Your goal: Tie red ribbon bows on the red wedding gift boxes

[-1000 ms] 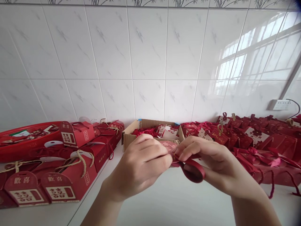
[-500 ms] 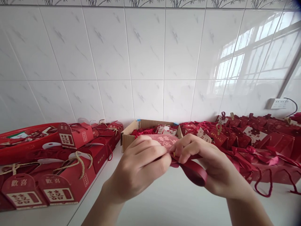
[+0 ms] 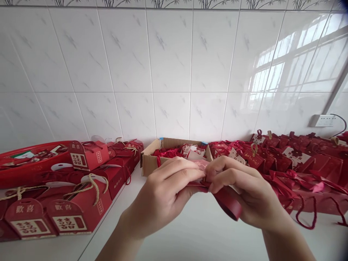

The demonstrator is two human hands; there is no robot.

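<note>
My left hand (image 3: 163, 194) and my right hand (image 3: 244, 190) meet at mid-frame above the white counter (image 3: 195, 232). Both pinch a small red paper tag (image 3: 200, 165) with a dark red ribbon (image 3: 228, 203) looped through it. The ribbon curls down under my right fingers. Most of the tag is hidden behind my fingertips. Just behind my hands sits an open cardboard box (image 3: 148, 163) holding red ribbons and tags.
Red gift boxes with rope handles (image 3: 78, 206) lie in rows on the left, beside a red tray (image 3: 29, 170). Several dark red ribboned gift bags (image 3: 299, 166) crowd the right. A white tiled wall (image 3: 168, 72) stands behind; a wall socket (image 3: 323, 120) is at far right.
My fingertips have closed in over the tag, which showed more half a second ago. The ribbon loop has dropped slightly lower under my right hand.
</note>
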